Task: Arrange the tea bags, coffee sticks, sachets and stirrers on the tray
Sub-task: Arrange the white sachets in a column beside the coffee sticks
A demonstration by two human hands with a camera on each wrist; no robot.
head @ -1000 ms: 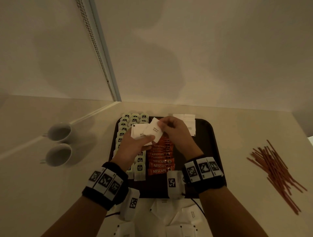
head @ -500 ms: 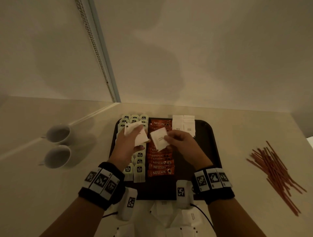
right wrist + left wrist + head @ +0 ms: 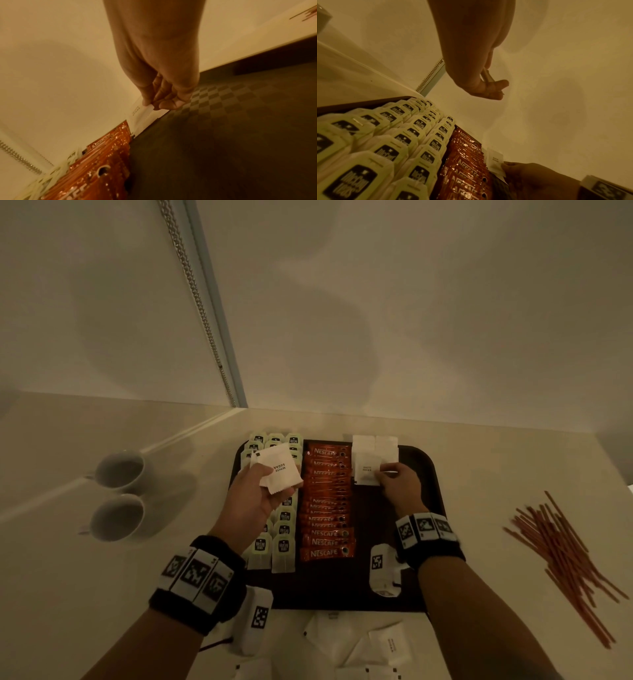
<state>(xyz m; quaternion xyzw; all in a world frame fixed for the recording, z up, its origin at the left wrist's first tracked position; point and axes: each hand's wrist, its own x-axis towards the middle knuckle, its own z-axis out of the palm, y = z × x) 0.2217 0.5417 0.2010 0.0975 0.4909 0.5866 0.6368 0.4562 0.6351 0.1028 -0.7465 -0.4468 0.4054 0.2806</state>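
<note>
Cream counter (image 3: 496, 474) carries dark tray (image 3: 424, 474): tea bags (image 3: 284, 546) at 9 o'clock, coffee sticks (image 3: 327, 508) central. Right hand (image 3: 399, 486) pinches a sugar sachet (image 3: 366, 472) at 1 o'clock, by laid sachets (image 3: 375, 445). Left hand (image 3: 253, 501) grips spare sachets (image 3: 279, 470) above tea bags. Stirrers (image 3: 561, 556) lie at 3 o'clock off-tray.

"NESCAFE" reads on the orange coffee sticks (image 3: 328, 501) at tray centre. "McCoy TEAS" labels the tea bags (image 3: 385, 142) toward nine o'clock. "WHITE SUGAR" marks the sachet (image 3: 279, 469) above them.
</note>
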